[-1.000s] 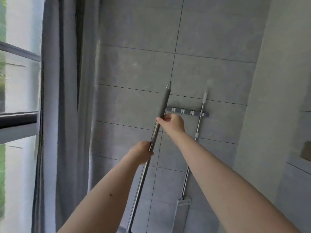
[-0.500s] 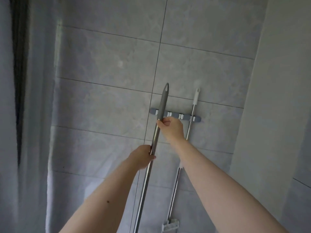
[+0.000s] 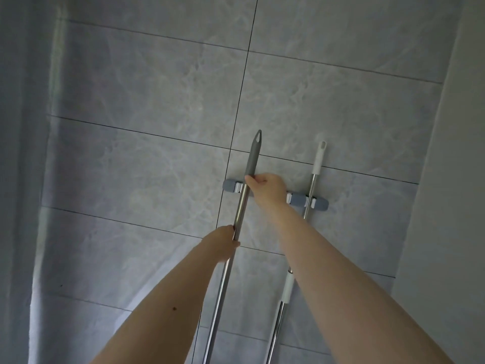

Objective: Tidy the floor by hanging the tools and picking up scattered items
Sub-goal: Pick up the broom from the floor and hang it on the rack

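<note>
Grey-tipped pole (image 3: 237, 214): long metal shaft, grey plastic end cap with a hang hole at the top, held nearly upright with a slight lean to the right. Crosses in front of the left end of the wall rack (image 3: 319, 202), right at the leftmost white clip; cannot tell whether seated in the clip or just against it. Lower end runs out of frame at the bottom.

Right hand (image 3: 266, 189) wrapped around the shaft just below the grey cap, at rack height, fingers curled closed on the pole, covering the middle stretch of the rack. Left hand (image 3: 223, 243) lower down, closed around the bare metal shaft from the left side, thumb tip visible across the front. Both forearms reaching up from the bottom of the frame.

Rack: grey horizontal bar with white clips, mounted on the tiled wall (image 3: 157, 101), tilted slightly in the view. White-tipped pole (image 3: 313, 179) already hanging in the rightmost clip, thinner metal shaft with a white cap above the rack and a white sleeve lower down, partly hidden behind the right forearm. The two poles well apart on the rack, roughly parallel.

Wall: large grey marbled tiles, dark grout lines. Grey curtain (image 3: 23, 179) along the left edge. Plain lighter wall (image 3: 451, 206) at the right, meeting the tiles at a corner.
</note>
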Available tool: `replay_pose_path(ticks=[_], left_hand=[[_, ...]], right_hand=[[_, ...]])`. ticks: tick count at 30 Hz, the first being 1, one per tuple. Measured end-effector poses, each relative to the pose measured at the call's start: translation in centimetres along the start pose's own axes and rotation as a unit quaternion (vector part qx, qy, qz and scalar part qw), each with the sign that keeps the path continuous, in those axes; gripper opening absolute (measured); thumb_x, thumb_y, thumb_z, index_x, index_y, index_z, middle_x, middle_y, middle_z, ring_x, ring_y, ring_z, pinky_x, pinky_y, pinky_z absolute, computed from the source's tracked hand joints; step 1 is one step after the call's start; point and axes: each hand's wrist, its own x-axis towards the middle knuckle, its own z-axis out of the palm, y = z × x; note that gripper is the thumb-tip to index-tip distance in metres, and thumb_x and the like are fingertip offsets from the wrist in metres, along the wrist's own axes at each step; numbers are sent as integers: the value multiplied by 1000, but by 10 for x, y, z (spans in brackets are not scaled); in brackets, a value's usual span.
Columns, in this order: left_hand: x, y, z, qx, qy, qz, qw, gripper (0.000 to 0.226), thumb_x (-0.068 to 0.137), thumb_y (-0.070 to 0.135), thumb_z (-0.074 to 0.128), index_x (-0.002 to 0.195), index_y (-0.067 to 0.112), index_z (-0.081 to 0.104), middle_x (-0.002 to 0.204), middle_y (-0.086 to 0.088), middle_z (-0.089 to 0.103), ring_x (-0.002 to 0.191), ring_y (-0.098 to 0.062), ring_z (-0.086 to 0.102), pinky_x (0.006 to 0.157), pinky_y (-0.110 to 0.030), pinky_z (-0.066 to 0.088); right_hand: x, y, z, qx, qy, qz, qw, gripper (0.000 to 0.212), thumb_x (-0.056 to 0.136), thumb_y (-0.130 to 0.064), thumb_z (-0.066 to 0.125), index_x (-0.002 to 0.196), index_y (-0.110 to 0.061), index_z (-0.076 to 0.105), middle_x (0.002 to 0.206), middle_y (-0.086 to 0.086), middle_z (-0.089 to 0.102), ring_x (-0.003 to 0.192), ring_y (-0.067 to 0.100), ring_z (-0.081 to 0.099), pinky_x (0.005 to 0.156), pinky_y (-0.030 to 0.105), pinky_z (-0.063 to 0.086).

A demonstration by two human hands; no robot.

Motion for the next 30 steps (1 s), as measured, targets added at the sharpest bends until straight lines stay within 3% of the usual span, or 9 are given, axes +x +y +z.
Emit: replay_pose_path(ticks=[4,8,11,13,15,17,19,26,30], left_hand=[[26,0,1,-6,-4,-4,1000,28,96,24,49,114,2,52,112,-15,59,102,-33,62,80,-35,48],[55,-6,2,-48,-31,5,998,27,98,24,45,111,2,53,87,-4,50,74,-19,53,64,-25,41],[79,-10,3,-82,-39,-9,996,24,100,27,40,97,6,51,74,2,44,65,-13,47,58,-21,38],[88,-13,2,-95,-41,-15,994,34,101,29,38,107,1,54,80,-3,51,71,-17,51,65,-24,42],[99,-13,2,-83,-35,-15,996,41,102,30,35,118,-2,53,103,-16,60,84,-24,56,76,-31,46],[109,-12,2,-52,-25,-19,998,43,102,31,32,123,-1,52,123,-19,59,101,-30,59,92,-37,47],[121,-11,6,-20,-19,-25,999,44,102,32,31,127,1,51,130,-18,57,117,-32,56,102,-40,44],[149,-20,9,40,-22,-60,997,46,99,38,37,129,7,52,132,-14,56,123,-31,54,102,-39,43],[157,-18,14,95,6,-40,995,36,99,30,40,126,10,52,130,-9,58,120,-29,56,100,-37,44]], right_hand=[[25,7,8,-20,11,-7,1000,26,89,-28,63,89,-4,73,89,11,73,71,16,56,67,24,39],[46,18,20,-44,15,-18,999,27,89,-29,62,92,-5,73,91,10,74,71,16,58,66,23,39],[61,25,32,-37,30,-17,999,25,88,-29,64,93,-5,72,93,11,74,85,24,68,77,33,53],[67,27,37,-27,29,-16,999,23,87,-27,65,92,-6,71,92,10,74,87,25,69,82,36,56],[77,29,43,-35,23,-19,999,22,87,-28,65,91,-7,71,91,9,74,86,23,69,79,32,54],[85,32,46,-35,23,-19,999,22,87,-27,65,90,-6,72,90,9,74,84,22,68,74,28,50],[93,36,48,-38,24,-18,999,23,87,-27,65,88,-4,72,90,11,75,80,22,67,69,26,46],[106,44,53,-47,23,-25,998,20,85,-27,69,90,-8,73,90,8,75,88,24,69,83,37,56],[107,47,58,-68,51,-14,996,16,87,-25,66,94,-12,73,96,5,75,92,23,68,84,37,55]])
